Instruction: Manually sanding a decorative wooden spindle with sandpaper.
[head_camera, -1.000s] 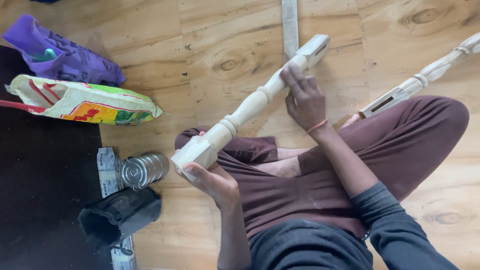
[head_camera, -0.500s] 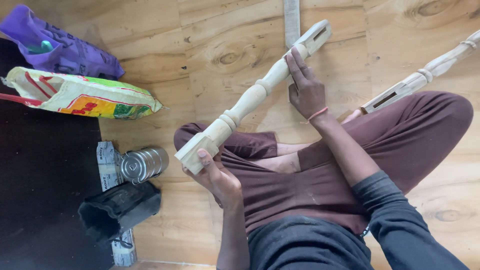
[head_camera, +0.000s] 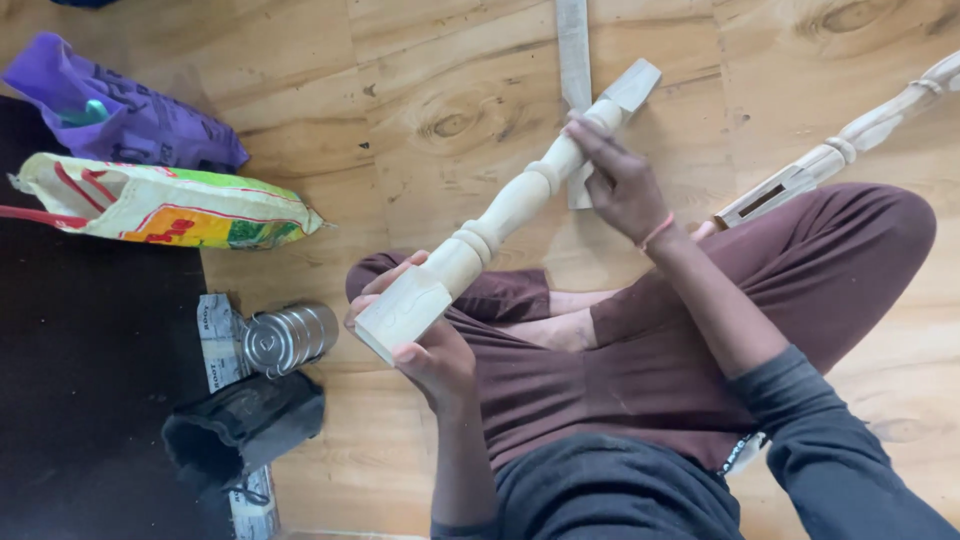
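Observation:
A pale turned wooden leg (head_camera: 508, 205) slants from my lap up toward the top middle of the wooden floor (head_camera: 420, 110). My left hand (head_camera: 425, 345) grips its square near end just above my left knee. My right hand (head_camera: 620, 185) is closed around the narrow far section, close to the square tip. I sit cross-legged in maroon trousers (head_camera: 660, 350). Whether the right hand holds anything besides the leg is hidden.
A second turned leg (head_camera: 835, 150) lies on the floor at the right, past my knee. A thin wooden strip (head_camera: 574, 45) lies behind the held leg. At the left are a purple bag (head_camera: 120, 110), a colourful sack (head_camera: 160, 205), a steel tin (head_camera: 285, 338), a black cloth bundle (head_camera: 240, 425) and a black mat (head_camera: 80, 380).
My right hand has slid along the far part of the leg, up toward its tip and back a little. The left hand keeps hold of the near end.

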